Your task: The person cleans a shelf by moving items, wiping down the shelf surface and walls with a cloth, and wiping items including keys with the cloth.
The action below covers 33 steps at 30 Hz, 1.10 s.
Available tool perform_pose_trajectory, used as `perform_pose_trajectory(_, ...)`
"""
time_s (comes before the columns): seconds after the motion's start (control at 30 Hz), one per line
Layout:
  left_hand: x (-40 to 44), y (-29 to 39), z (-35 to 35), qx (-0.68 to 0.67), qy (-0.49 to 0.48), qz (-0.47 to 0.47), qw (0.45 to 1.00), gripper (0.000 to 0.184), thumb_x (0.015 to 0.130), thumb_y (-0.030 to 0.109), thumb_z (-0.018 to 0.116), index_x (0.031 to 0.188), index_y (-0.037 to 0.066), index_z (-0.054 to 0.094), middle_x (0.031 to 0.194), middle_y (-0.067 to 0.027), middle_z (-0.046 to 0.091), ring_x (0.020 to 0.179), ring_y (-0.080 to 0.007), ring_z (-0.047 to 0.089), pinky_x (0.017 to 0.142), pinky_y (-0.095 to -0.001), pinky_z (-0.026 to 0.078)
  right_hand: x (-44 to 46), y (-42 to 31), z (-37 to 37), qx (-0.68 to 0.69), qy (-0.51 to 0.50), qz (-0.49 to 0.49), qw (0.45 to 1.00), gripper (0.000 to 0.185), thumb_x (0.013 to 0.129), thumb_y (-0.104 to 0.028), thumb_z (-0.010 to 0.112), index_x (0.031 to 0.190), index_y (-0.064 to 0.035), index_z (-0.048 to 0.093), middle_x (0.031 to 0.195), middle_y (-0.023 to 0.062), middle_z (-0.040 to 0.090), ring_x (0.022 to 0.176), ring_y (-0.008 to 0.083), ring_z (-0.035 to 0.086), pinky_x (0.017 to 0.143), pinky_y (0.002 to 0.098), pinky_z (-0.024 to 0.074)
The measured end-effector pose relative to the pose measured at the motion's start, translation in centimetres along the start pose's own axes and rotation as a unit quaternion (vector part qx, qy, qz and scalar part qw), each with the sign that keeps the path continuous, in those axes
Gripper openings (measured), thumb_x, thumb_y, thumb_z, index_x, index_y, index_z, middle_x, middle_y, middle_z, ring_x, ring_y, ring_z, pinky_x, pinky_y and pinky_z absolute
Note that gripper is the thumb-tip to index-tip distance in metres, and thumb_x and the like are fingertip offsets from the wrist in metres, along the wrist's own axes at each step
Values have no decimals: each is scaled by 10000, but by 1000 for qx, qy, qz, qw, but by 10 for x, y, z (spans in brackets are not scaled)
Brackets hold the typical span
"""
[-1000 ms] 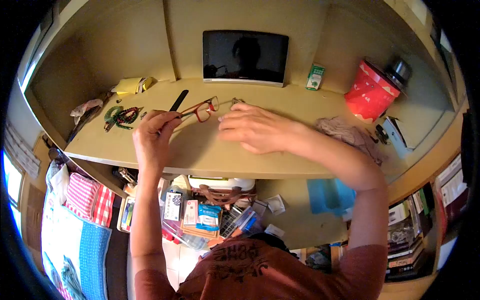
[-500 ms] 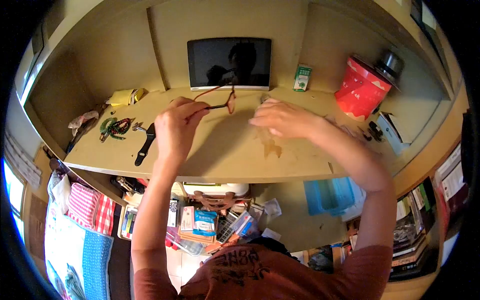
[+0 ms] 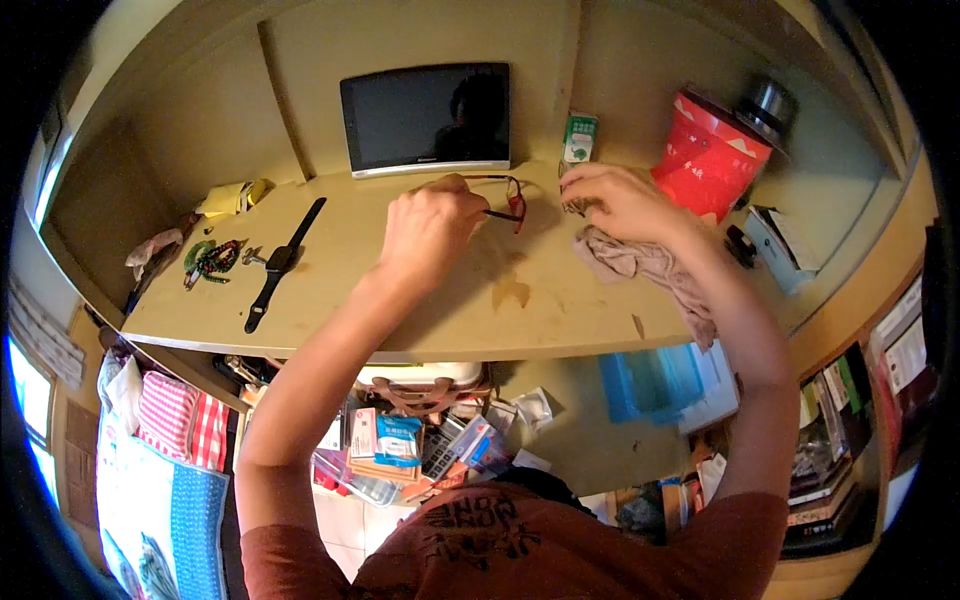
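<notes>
My left hand (image 3: 428, 222) is closed on a pair of eyeglasses (image 3: 518, 205) with reddish frames, held by a dark temple above the desk (image 3: 370, 300). To its right, my right hand (image 3: 618, 200) has curled fingers around something small and dark, too unclear to name. Just below that hand a crumpled greyish-pink cloth (image 3: 640, 262) lies on the desk, partly behind my right forearm. A black smartwatch (image 3: 282, 262) rests left of my left arm. Beyond my hands stands a dark screen (image 3: 428, 118).
Beaded bracelets (image 3: 213, 262) and a yellow packet (image 3: 233, 198) lie at the left. Toward the back right are a green-and-white box (image 3: 580, 137) and a large red bucket (image 3: 712, 155). Below the desk edge sit a blue plastic bin (image 3: 650, 385) and assorted clutter (image 3: 400, 445).
My left hand has moved right with the eyeglasses, which have turned. My right hand has shifted right too. The cloth, largely hidden before, now shows beneath it. The view has shifted slightly.
</notes>
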<state>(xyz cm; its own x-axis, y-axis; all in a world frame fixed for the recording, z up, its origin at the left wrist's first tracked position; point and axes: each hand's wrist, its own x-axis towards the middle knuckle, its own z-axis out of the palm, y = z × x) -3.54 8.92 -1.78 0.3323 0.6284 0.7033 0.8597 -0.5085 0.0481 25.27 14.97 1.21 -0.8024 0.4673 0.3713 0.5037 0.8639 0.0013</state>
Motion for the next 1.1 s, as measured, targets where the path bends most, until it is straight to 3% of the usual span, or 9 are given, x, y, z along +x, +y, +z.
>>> perform_pose_trajectory(0.07, 3, 3, 8, 52, -46, 19, 997, 106, 839, 199, 699, 910, 143, 754, 934, -28, 708, 783, -287, 687, 677, -398, 551, -15, -12, -25, 1, -61, 123, 991, 336, 791, -71, 639, 1122, -25, 678, 1241, 164, 631, 1161, 349, 588, 1013, 405, 461)
perform_pose_trajectory(0.2, 0, 14, 9, 43, -58, 46, 996, 117, 836, 195, 696, 924, 145, 756, 933, -31, 705, 786, -291, 688, 672, -411, 552, -68, -36, -38, 43, -74, 130, 988, 345, 804, -131, 683, 1132, -23, 677, 1220, 165, 637, 1168, 340, 589, 999, 406, 462)
perform_pose_trajectory(0.3, 0, 29, 5, 27, -92, 40, 995, 121, 836, 187, 686, 922, 146, 759, 926, -42, 700, 780, -294, 687, 666, -421, 552, -109, -26, -12, 70, -17, 82, 994, 347, 807, -140, 700, 1136, -30, 683, 1200, 150, 646, 1147, 318, 599, 978, 409, 467)
perform_pose_trajectory(0.47, 4, 42, 19, -18, -118, 62, 991, 178, 825, 191, 677, 984, 168, 755, 905, -61, 687, 804, -313, 679, 682, -439, 551, -142, -18, -15, 122, 38, 170, 977, 334, 775, -107, 726, 1102, -42, 701, 1162, 123, 661, 1121, 294, 607, 986, 404, 460)
perform_pose_trajectory(0.57, 9, 51, 28, 9, -175, 53, 983, 192, 830, 194, 665, 1004, 190, 748, 894, -64, 679, 831, -318, 679, 691, -446, 550, -140, -28, -24, 91, 34, 168, 981, 293, 759, -108, 738, 1039, -33, 696, 1106, 118, 669, 1088, 295, 615, 962, 391, 467)
perform_pose_trajectory(0.63, 11, 62, 31, 6, -158, 63, 985, 186, 843, 189, 647, 998, 211, 747, 903, -67, 676, 839, -317, 681, 694, -447, 552, -143, -26, -23, 91, 38, 174, 980, 275, 752, -114, 745, 1006, -26, 686, 1075, 121, 667, 1064, 299, 620, 940, 387, 473)
perform_pose_trajectory(0.93, 20, 95, 26, 31, -203, 84, 975, 119, 822, 134, 631, 901, 103, 714, 898, -104, 683, 794, -307, 702, 657, -443, 559, -143, -29, -19, 58, 64, 231, 969, 265, 712, -143, 779, 912, -19, 657, 965, 141, 646, 957, 322, 633, 853, 395, 488)
perform_pose_trajectory(1.0, 16, 94, 24, 5, -179, 129, 975, 97, 806, 104, 624, 870, 83, 694, 929, -137, 692, 800, -299, 712, 649, -442, 563, -143, -32, -19, 38, 61, 249, 966, 256, 713, -140, 778, 903, -19, 656, 958, 141, 646, 952, 324, 633, 851, 395, 489)
perform_pose_trajectory(1.1, 17, 93, 22, 23, -211, 91, 973, 148, 807, 117, 638, 937, 94, 707, 972, -141, 695, 828, -312, 709, 688, -437, 568, -141, -42, -18, 22, 27, 270, 962, 262, 714, -135, 769, 933, -24, 680, 980, 135, 660, 950, 326, 635, 864, 399, 492)
